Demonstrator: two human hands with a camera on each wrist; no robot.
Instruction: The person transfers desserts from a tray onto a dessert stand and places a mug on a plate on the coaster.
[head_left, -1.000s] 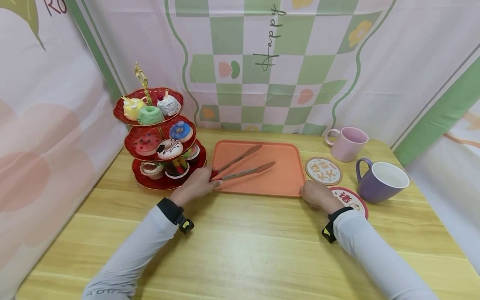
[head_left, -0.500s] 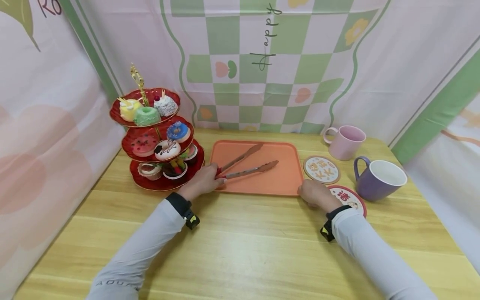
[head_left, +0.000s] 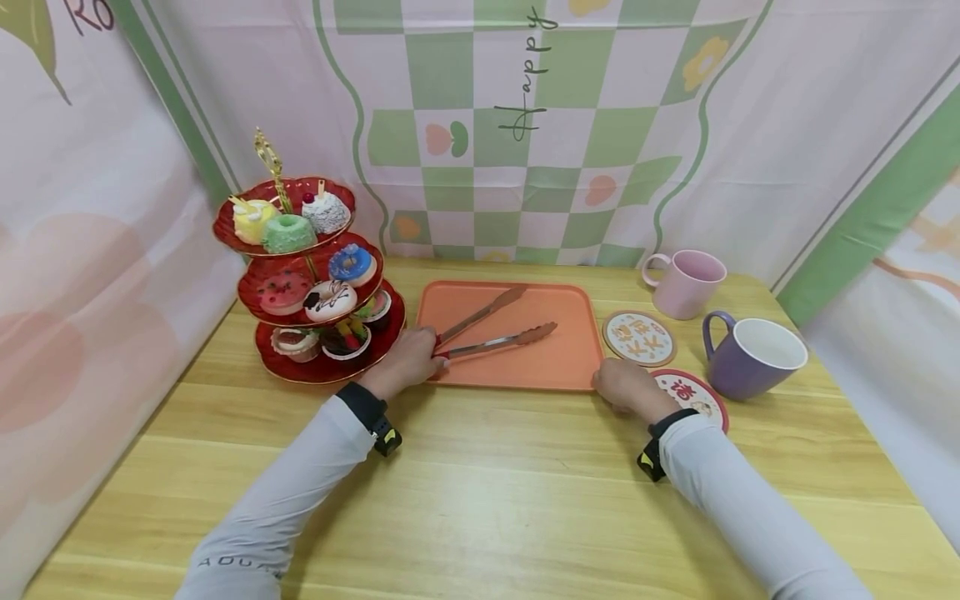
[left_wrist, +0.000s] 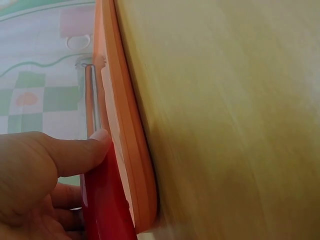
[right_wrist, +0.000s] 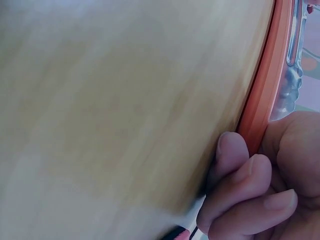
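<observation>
My left hand (head_left: 407, 360) holds a pair of metal tongs (head_left: 495, 342) by the red handle (left_wrist: 106, 200). The thumb lies along the handle in the left wrist view. Both arms of the tongs are spread apart over an orange tray (head_left: 570, 358). My right hand (head_left: 626, 386) grips the tray's near right corner. In the right wrist view its fingers (right_wrist: 250, 175) curl at the tray's edge (right_wrist: 265, 95), with the thumb on the other side.
Left stands a three-tier red stand (head_left: 273, 354) bearing several cakes and donuts. Right of the tray lie a round coaster (head_left: 639, 338) and a red-rimmed coaster (head_left: 693, 397), partly behind my right wrist. A pink mug (head_left: 686, 287) and a purple mug (head_left: 752, 358) stand beyond them.
The left hand has shifted slightly right relative to the tray, carrying the tongs with it. My right hand has stayed at the tray's corner. The head view has drifted a little.
</observation>
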